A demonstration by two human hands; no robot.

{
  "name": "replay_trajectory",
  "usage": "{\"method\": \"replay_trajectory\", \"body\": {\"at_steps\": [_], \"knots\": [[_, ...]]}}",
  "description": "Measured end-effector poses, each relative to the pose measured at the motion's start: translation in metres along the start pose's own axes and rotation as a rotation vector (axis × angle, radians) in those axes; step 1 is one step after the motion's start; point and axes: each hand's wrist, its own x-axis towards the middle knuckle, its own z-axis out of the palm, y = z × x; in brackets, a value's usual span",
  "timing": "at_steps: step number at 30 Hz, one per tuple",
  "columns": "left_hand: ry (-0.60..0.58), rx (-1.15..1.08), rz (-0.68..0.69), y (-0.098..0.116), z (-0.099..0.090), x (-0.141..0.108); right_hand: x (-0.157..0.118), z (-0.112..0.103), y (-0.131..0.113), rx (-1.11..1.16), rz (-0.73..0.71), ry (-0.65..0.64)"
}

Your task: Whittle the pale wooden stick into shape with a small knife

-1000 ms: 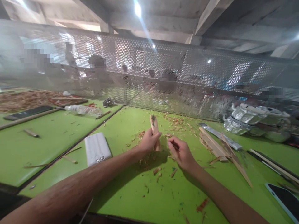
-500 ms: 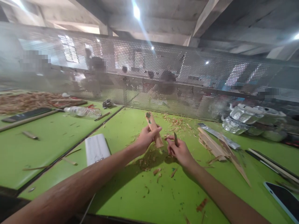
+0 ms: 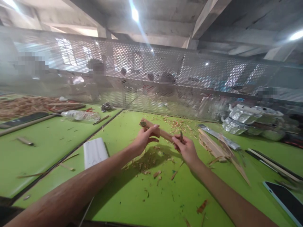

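Note:
A pale wooden piece (image 3: 163, 133) with a dark green mark at its far left end is held above the green table (image 3: 132, 201). My left hand (image 3: 145, 138) has its thumb and fingers around the piece near its middle. My right hand (image 3: 186, 146) pinches the piece's right end, and a small dark blade (image 3: 181, 136) sticks up from between its fingers. Wood shavings (image 3: 151, 160) lie scattered on the table beneath both hands.
A white box (image 3: 95, 151) sits left, a plastic bottle (image 3: 80, 116) farther back. Wood strips (image 3: 213, 145), a metal ruler (image 3: 220, 136), foil packages (image 3: 246, 116) and a phone (image 3: 284, 198) are right. People show behind the perforated screen (image 3: 199, 85).
The wooden piece has turned from steep to a flatter slant, its marked end now farther left. My right hand has come up to its near end and touches it.

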Motion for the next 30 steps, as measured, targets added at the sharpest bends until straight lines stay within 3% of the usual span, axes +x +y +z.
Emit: {"method": "replay_trajectory", "body": {"at_steps": [4, 7, 9, 13, 18, 21, 25, 30], "knots": [[-0.189, -0.049, 0.002, 0.000, -0.004, -0.001, 0.022, -0.021, 0.010, 0.017, -0.054, 0.304], [-0.373, -0.006, -0.026, 0.001, -0.005, -0.004, 0.031, -0.035, 0.010, -0.057, -0.110, 0.447], [-0.486, 0.023, -0.104, 0.004, -0.006, -0.006, 0.030, -0.038, 0.004, -0.158, -0.165, 0.436], [-0.729, 0.160, -0.345, 0.013, -0.006, -0.012, 0.016, -0.028, -0.012, -0.302, -0.267, 0.231], [-0.624, 0.320, -0.429, 0.005, 0.005, -0.019, 0.007, -0.016, -0.018, -0.415, -0.304, -0.043], [-0.569, 0.293, -0.375, -0.001, 0.011, -0.021, 0.008, -0.017, -0.018, -0.608, -0.235, -0.026], [-0.496, 0.366, -0.318, 0.001, 0.016, -0.026, 0.005, -0.011, -0.025, -1.112, -0.054, 0.017], [-0.524, 0.396, -0.235, -0.004, 0.022, -0.030, -0.002, 0.004, -0.028, -1.397, -0.017, -0.010]]}}
